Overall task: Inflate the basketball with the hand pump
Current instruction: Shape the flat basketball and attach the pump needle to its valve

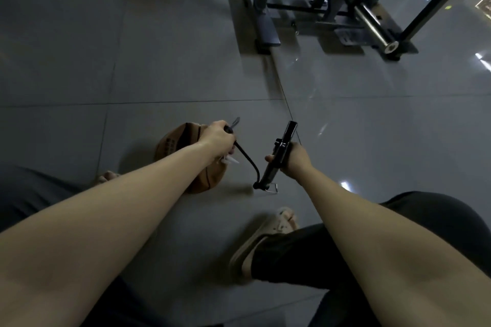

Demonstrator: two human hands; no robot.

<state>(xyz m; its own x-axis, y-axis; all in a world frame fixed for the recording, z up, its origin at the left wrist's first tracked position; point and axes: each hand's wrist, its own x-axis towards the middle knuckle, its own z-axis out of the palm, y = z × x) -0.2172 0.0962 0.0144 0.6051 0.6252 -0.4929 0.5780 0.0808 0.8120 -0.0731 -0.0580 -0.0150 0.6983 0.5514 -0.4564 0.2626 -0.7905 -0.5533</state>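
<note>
A brown basketball [174,145] lies on the grey tiled floor, partly hidden behind my left forearm. My left hand [218,138] is closed around the end of the pump's black hose [248,160], just above the ball; a small pale piece sticks out under the hand. My right hand [295,158] grips the body of the black hand pump [279,156], which is held tilted above the floor with its handle pointing up and its wire foot at the bottom. The hose curves from the pump's base up to my left hand.
A metal gym machine frame [342,2] with a chrome bar stands at the upper right. My feet in pale sandals [265,236] and dark trouser legs fill the lower frame. Bare tiles [132,61] stretch to the left and ahead.
</note>
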